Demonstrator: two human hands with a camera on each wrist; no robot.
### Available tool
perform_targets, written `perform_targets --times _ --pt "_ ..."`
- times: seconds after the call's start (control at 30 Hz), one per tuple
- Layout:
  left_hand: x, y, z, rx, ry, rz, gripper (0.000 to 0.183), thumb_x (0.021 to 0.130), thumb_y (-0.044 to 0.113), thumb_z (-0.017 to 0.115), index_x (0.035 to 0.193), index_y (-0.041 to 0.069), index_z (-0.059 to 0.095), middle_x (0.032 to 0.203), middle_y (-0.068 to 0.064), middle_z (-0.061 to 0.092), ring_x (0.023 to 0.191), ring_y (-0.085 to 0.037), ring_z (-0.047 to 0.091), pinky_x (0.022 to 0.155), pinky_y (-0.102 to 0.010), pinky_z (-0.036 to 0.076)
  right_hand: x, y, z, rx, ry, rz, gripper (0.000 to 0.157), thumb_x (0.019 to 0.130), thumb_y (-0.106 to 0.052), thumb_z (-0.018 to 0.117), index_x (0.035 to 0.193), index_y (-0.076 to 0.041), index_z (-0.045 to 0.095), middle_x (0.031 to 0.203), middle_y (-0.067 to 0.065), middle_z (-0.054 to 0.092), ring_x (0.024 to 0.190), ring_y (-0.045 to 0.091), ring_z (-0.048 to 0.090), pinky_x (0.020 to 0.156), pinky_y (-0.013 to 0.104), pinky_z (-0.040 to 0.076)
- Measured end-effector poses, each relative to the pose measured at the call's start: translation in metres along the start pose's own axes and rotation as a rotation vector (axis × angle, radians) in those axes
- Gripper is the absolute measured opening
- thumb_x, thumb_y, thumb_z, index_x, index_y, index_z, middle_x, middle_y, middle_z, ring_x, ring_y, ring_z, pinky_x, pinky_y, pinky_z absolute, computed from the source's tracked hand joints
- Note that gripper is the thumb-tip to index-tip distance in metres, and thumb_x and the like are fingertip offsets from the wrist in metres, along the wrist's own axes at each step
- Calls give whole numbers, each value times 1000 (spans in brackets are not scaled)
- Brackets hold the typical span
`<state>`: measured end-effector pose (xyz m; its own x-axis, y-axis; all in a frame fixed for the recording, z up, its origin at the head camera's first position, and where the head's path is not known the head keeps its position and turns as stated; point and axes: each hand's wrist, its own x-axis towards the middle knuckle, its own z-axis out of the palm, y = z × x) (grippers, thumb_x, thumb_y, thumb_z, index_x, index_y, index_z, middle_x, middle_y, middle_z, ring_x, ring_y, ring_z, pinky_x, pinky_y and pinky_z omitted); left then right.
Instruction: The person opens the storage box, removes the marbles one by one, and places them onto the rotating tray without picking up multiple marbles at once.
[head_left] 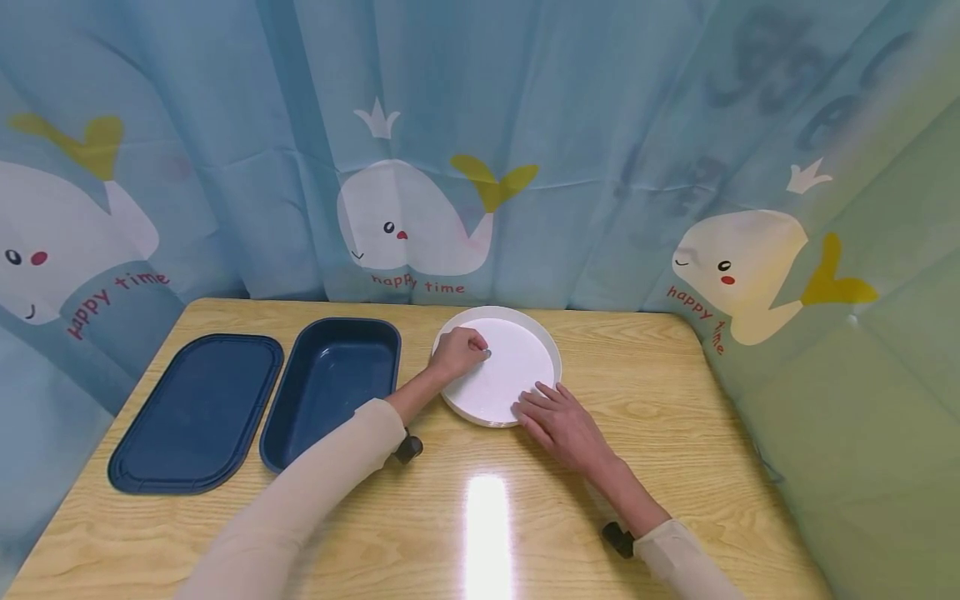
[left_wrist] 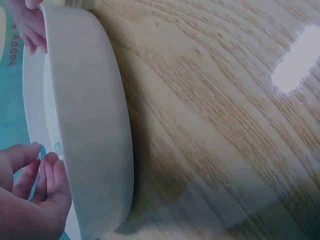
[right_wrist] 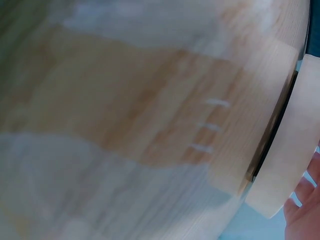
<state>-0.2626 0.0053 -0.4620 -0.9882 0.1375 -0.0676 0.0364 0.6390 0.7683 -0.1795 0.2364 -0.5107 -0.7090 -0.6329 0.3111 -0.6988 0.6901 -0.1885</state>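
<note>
A round white tray (head_left: 517, 367) with a low rim stands on the table. Over its left part my left hand (head_left: 459, 352) pinches a small, glassy, bluish piece (head_left: 487, 354) between thumb and fingertips. In the left wrist view, thumb and fingers of the left hand (left_wrist: 37, 192) meet just inside the tray wall (left_wrist: 92, 120), close to a small clear bluish bit (left_wrist: 58, 148). My right hand (head_left: 562, 429) rests at the near right rim, fingers extended over it. The right wrist view catches only part of the right hand (right_wrist: 305, 212) beside the tray's side (right_wrist: 292, 145).
Left of the tray stands a deep dark blue rectangular container (head_left: 337, 383), beneath my left forearm in the head view. Its matching flat lid (head_left: 198, 412) lies farther left. A blue curtain (head_left: 585, 167) with whale prints hangs behind the wooden table (head_left: 622, 358).
</note>
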Motion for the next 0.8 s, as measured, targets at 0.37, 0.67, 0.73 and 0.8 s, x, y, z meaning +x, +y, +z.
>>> perform_targets --times 0.37,0.67,0.73,0.8 --pt "3 -7 3 25 4 -31 9 91 6 70 96 -1 75 104 -9 73 90 -23 64 80 -31 50 0 0 1 -5 -12 8 27 99 -25 62 121 -14 74 127 6 67 130 32 52 110 55 31" --pt "6 -13 5 48 6 -16 9 89 4 68 95 0 74 90 -9 72 80 -21 63 74 -30 51 0 1 1 -9 -15 15 27 99 -25 62 120 -14 74 127 6 67 130 31 52 111 54 30" --pt "6 -13 5 48 4 -17 9 89 4 68 95 0 74 91 -9 71 80 -21 62 74 -30 51 0 1 1 -7 -14 18 27 99 -26 62 121 -14 73 128 6 66 131 31 52 111 54 30" --pt "7 -13 6 46 5 -18 9 89 3 68 94 0 74 92 -9 71 81 -22 62 75 -30 51 0 0 1 -7 -15 21 28 99 -26 62 122 -14 73 128 6 66 131 31 51 111 54 29"
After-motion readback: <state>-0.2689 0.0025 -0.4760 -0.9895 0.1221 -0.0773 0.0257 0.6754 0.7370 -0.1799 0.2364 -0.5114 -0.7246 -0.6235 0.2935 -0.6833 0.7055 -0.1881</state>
